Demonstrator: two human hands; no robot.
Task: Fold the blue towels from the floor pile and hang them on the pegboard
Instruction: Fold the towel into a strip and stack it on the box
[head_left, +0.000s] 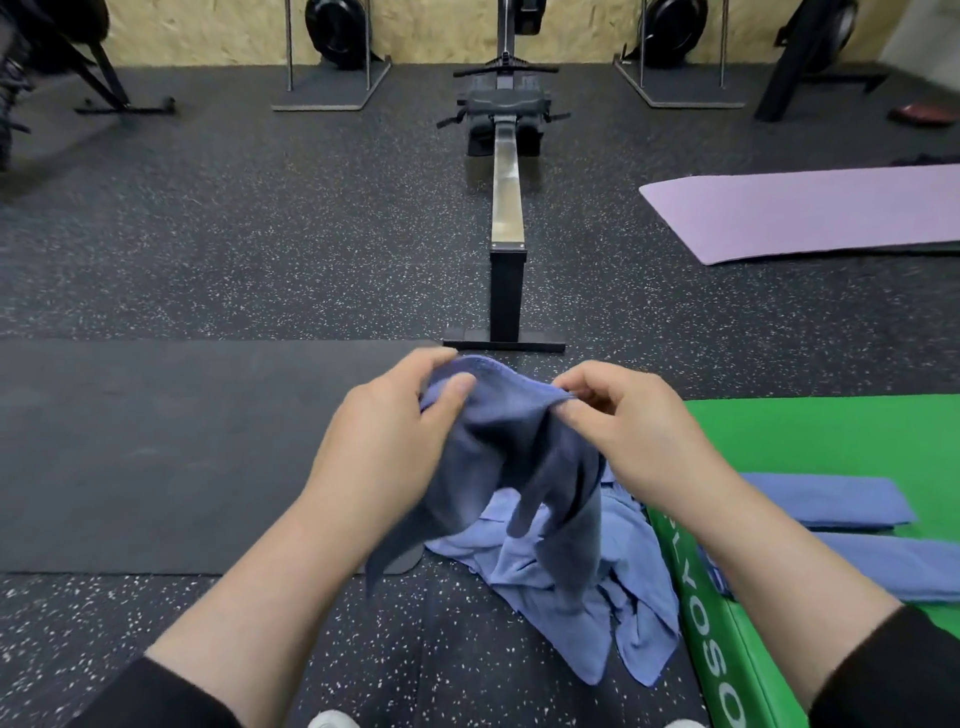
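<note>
- Blue towel (519, 457) is hanging above the floor pile (561, 571), left hand (384, 447) and right hand (639, 431) each pinching its top edge.
- Two folded towels (826, 501) are lying on the green mat (831, 436).
- Judging by this, folding is partway; pegboard hanging is unseen.

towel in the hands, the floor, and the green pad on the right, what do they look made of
Towel: soft woven cloth, matte blue; it drapes and creases limply from both hands.
Floor: looks like rubber gym flooring, matte black with pale flecks.
Green pad: probably foam covered in vinyl, judging by its smooth, slightly shiny skin, thick side wall and printed white letters.
</note>
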